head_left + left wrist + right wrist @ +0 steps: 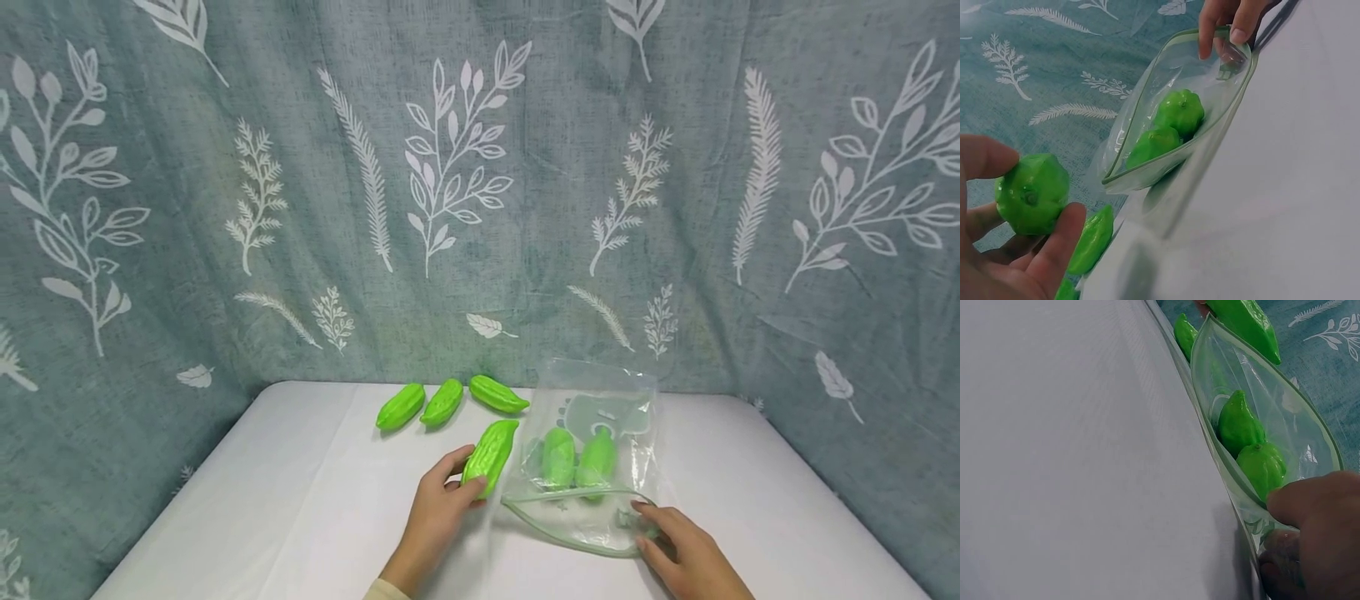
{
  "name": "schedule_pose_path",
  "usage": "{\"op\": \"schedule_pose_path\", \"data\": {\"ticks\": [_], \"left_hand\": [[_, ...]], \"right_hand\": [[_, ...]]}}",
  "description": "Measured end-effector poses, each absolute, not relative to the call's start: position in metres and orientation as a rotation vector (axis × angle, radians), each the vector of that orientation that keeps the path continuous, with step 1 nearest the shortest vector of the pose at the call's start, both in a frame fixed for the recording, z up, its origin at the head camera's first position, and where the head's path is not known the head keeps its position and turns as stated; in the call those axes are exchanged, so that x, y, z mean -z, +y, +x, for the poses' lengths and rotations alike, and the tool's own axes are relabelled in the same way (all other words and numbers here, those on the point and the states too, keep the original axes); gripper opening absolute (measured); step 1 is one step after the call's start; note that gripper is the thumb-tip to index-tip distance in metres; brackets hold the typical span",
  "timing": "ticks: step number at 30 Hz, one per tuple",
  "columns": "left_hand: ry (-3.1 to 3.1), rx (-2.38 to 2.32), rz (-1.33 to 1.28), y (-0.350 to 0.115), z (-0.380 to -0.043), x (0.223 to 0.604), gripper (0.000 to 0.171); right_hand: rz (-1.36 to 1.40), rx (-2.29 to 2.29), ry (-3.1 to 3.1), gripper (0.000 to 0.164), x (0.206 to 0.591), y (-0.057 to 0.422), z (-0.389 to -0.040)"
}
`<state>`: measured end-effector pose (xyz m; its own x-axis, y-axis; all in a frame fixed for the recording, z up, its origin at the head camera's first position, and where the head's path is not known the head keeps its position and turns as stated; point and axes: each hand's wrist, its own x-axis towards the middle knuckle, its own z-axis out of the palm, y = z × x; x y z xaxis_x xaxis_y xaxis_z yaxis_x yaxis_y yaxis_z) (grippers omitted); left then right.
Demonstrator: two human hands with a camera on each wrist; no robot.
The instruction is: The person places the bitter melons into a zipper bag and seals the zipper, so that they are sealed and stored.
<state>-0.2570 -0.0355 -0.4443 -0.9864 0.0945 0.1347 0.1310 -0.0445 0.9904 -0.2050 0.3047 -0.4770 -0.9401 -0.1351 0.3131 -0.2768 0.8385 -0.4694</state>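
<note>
While the left hand (442, 502) gripped a bitter melon (491, 454) in its fingers, tip slanting away-right, the zip bag (558, 540) gaped just rightward, rim pinched by the right hand (684, 552).

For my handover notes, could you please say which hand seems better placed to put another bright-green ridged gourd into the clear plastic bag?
Probably the left hand: it holds a gourd beside the open bag, while the right hand grips the rim.

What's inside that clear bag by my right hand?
I can see one green gourd and another beside it inside the clear bag; their undersides are hidden from view.
</note>
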Motion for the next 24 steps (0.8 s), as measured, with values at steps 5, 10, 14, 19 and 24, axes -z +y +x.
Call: {"op": "schedule_pose_path", "data": {"ticks": [5,10,14,19,24], "left_hand": [[-2.146,2.254,-0.309,-0.0375,-0.2527,0.4415,0.055],[-2.142,2.256,-0.347,-0.0386,-0.2511,0.4406,0.055],[-2.127,2.282,-0.402,-0.0393,-0.2497,0.4414,0.054],[-2.081,2.339,-0.496,-0.0382,-0.2475,0.4423,0.052],[-2.100,2.378,-0.567,-0.0352,-0.2460,0.4399,0.049]], "right_hand": [[0.309,-0.738,-2.717,0.045,0.4776,0.3044,-0.2054],[0.308,-0.761,-2.702,0.046,0.4787,0.3024,-0.2070],[0.298,-0.763,-2.718,0.047,0.4789,0.3002,-0.2078],[0.283,-0.758,-2.763,0.048,0.4761,0.2995,-0.2071],[0.290,-0.752,-2.766,0.049,0.4736,0.3006,-0.2058]]}}
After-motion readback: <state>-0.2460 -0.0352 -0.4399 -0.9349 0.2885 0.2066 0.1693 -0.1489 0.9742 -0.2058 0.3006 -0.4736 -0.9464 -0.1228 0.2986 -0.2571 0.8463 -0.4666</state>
